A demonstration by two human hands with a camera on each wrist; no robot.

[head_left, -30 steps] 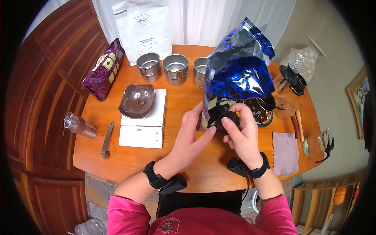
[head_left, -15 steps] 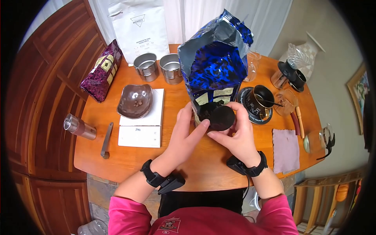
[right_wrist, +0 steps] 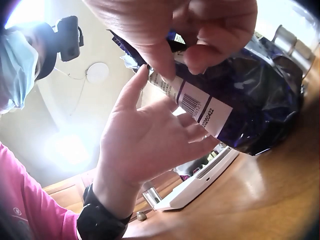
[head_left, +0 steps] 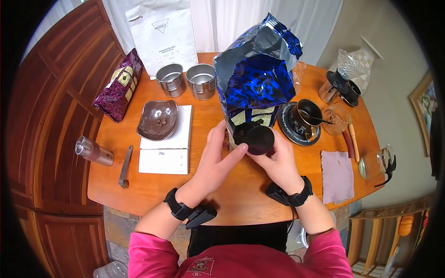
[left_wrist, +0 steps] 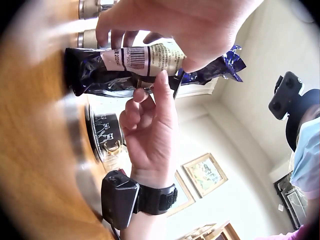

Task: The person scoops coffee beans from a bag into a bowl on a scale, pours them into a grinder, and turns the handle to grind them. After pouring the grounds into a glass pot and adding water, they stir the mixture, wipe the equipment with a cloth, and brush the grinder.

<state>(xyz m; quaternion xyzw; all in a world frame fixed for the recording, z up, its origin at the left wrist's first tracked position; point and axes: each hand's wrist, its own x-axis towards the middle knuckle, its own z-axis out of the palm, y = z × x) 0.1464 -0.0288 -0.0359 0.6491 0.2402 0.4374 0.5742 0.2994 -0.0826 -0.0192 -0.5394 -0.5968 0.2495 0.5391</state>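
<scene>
An opened blue foil bag (head_left: pixel 262 81) stands on the table, its wide mouth facing the person. The left hand (head_left: pixel 218 153) grips the bag's near left side, thumb at the rim, as the left wrist view also shows around the labelled bag (left_wrist: pixel 135 60). Between thumb and fingers the right hand (head_left: pixel 278 162) pinches a round black object (head_left: pixel 260 140) at the bag's mouth; its underside is hidden. In the right wrist view the left hand (right_wrist: pixel 145 140) lies along the bag's barcode label (right_wrist: pixel 197 105), with the right hand (right_wrist: pixel 190 35) above.
A brown bowl (head_left: pixel 158 120) with a few beans sits on a white scale (head_left: pixel 164 160). Behind stand metal cups (head_left: pixel 201 82), a white bag (head_left: pixel 162 37) and a purple bag (head_left: pixel 119 88). At right are a black cup (head_left: pixel 309 112), a glass dish (head_left: pixel 336 117) and a cloth (head_left: pixel 337 177).
The blue bag has swung left and its mouth has turned toward the person. The right hand has moved slightly left and down with the black object, now at the bag's near rim.
</scene>
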